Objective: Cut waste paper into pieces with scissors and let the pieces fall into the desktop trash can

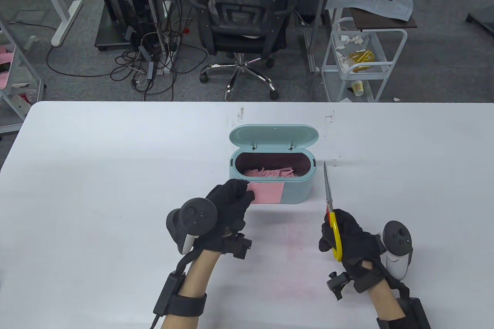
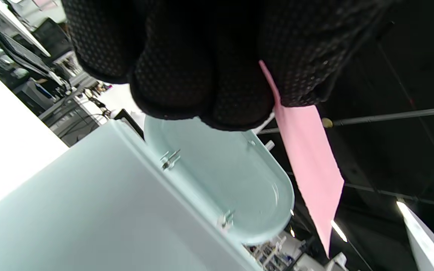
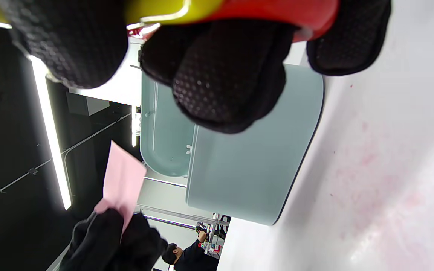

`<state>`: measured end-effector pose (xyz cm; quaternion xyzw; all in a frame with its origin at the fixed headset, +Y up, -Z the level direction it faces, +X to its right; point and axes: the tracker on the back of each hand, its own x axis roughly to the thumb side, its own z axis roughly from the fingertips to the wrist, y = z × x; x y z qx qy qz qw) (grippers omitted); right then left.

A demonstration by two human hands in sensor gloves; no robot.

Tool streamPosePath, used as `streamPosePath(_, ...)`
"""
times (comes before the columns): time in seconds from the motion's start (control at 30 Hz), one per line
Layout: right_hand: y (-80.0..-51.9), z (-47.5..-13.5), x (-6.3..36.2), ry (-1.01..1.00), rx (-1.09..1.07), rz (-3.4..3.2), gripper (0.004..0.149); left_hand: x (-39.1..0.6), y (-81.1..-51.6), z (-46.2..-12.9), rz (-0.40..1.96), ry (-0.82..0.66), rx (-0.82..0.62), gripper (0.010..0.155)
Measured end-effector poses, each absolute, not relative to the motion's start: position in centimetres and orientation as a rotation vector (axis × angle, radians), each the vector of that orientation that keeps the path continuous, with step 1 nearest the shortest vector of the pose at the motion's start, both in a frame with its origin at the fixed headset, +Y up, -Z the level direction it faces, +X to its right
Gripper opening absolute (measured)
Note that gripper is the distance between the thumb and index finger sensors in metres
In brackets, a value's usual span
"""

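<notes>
Fingers of the left hand pinch the pink paper, its free end reaching toward the open trash can just beyond. Right hand grips the scissors, blades closed, beside the can.

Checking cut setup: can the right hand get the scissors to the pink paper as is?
Probably yes. The right hand holds the scissors beside the trash can; the pink paper, pinched by the left hand, hangs in front with nothing between.
</notes>
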<state>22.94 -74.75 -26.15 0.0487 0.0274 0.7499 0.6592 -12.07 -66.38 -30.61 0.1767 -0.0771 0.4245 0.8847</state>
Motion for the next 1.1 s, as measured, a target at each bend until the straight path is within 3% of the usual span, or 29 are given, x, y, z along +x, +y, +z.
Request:
streamPosePath(0.33, -75.7, -26.7, 22.8, 0.090, 0.068, 1.690, 0.070, -10.2, -67.5, -35.6, 0.924, -0.071, 0.391, 0.034)
streamPosePath(0.8, -77.1, -27.1, 22.2, 0.143, -0.010, 1.697, 0.070, -10.8, -70.1, -37.3, 1.072, 0.050, 0.235, 0.036)
streamPosePath(0.97, -76.2, -28.1, 21.9, 0.110, -0.003, 1.711, 0.071, -11.1, -70.3, -37.6, 1.113, 0.032, 0.208, 0.036)
streamPosePath(1.1, -75.4, -29.1, 20.8, 0.150, 0.028, 1.754, 0.080, -11.3, -70.3, -37.6, 1.137, 0.033, 0.202, 0.035)
